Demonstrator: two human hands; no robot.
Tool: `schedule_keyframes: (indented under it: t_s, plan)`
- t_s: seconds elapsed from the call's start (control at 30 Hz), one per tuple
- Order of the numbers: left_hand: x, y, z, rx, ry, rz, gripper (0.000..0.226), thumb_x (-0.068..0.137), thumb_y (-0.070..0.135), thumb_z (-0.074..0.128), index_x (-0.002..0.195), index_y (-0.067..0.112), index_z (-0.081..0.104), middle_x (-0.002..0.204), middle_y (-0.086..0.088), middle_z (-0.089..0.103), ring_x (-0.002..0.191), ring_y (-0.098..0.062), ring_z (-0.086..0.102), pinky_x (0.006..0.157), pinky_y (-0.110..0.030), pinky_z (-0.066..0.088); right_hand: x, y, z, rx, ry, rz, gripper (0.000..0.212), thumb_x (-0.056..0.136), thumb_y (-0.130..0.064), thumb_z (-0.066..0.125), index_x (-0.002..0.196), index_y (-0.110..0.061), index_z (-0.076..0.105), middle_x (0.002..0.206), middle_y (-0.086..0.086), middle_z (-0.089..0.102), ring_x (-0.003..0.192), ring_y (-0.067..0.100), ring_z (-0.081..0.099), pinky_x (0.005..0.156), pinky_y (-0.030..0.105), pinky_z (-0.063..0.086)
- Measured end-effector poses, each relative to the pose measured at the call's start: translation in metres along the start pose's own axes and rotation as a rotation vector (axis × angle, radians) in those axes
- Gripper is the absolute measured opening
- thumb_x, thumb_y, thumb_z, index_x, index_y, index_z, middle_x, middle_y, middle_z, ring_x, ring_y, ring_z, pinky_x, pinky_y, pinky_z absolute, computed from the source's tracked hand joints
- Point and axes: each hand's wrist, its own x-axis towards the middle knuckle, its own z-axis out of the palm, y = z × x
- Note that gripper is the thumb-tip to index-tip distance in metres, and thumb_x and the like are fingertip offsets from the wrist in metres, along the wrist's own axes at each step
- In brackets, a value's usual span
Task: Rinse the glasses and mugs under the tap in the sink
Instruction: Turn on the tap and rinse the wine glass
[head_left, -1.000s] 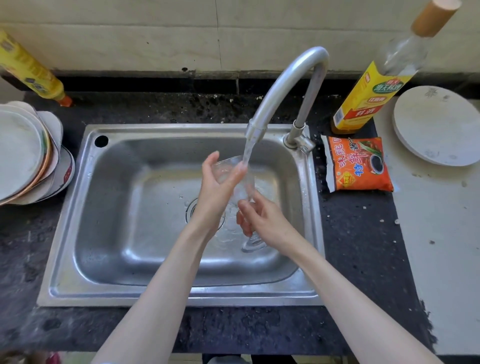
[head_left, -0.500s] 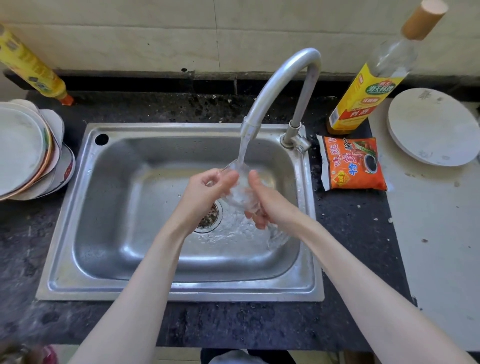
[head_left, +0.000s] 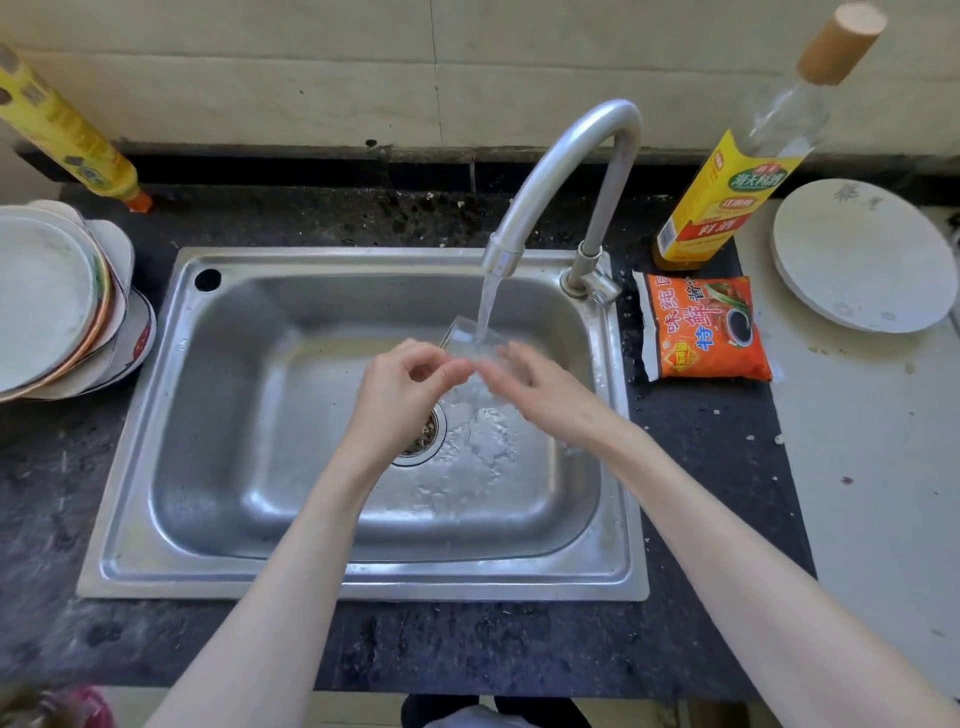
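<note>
Currently I am holding a clear glass (head_left: 470, 340) over the middle of the sink (head_left: 208, 571), directly under the tap (head_left: 561, 171), and water (head_left: 487, 304) is running from the spout onto it. My left hand (head_left: 402, 395) is gripping the glass from the left, fingers curled, thumb and fingertips closed on its near side. My right hand (head_left: 540, 392) is gripping it from the right, fingers wrapping its side. The glass is tilted; I cannot tell which end is facing the stream. Water is splashing across the basin floor beside the drain (head_left: 423, 434).

On the dark counter (head_left: 467, 644), an orange sachet (head_left: 704, 327) is lying just right of the sink, with a yellow-labelled bottle (head_left: 727, 197) behind it and a white plate (head_left: 862, 254) further right. Stacked plates (head_left: 57, 301) are sitting left of the sink, a yellow bottle (head_left: 67, 135) behind them.
</note>
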Motion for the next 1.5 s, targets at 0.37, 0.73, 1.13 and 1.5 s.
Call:
schedule_keyframes:
  t_s: [0.37,0.73,1.13,1.5]
  plan:
    - [-0.001,0.017,-0.032,0.031,-0.588,-0.219,0.011,0.071,0.021,0.075,0.075,0.011,0.071,0.085,-0.005,0.075,0.090,-0.017,0.069,0.090,-0.029,0.047,-0.003,-0.008,-0.012,0.159,-0.301,0.105,0.052,0.093,-0.056,0.029,0.122,-0.018,0.049,0.075,0.010,0.067,0.039,0.010,0.039,0.041,0.019,0.036]
    - [0.011,0.029,-0.027,0.098,-0.556,-0.150,0.008,0.076,0.017,0.073,0.079,0.014,0.066,0.083,0.001,0.073,0.078,-0.002,0.064,0.076,-0.014,0.046,-0.003,0.005,-0.027,0.390,-0.385,0.146,0.061,0.080,-0.048,0.051,0.128,-0.011,0.045,0.095,0.012,0.069,0.051,0.008,0.044,0.052,0.019,0.041]
    - [0.021,0.031,-0.020,0.026,-0.449,-0.184,0.012,0.075,0.020,0.074,0.074,0.010,0.067,0.075,0.000,0.074,0.076,-0.005,0.068,0.072,-0.009,0.048,0.006,0.004,-0.023,0.157,-0.180,0.073,0.049,0.084,-0.043,0.060,0.122,-0.015,0.050,0.083,0.003,0.070,0.055,0.007,0.050,0.053,0.019,0.042]
    - [0.026,0.034,-0.016,-0.046,-0.308,-0.148,0.018,0.070,0.020,0.076,0.065,0.011,0.060,0.064,-0.004,0.071,0.062,-0.009,0.067,0.064,-0.017,0.051,0.008,0.000,-0.022,-0.053,-0.144,0.035,0.063,0.074,-0.051,0.066,0.129,-0.032,0.041,0.098,-0.001,0.065,0.074,0.011,0.062,0.070,0.027,0.053]
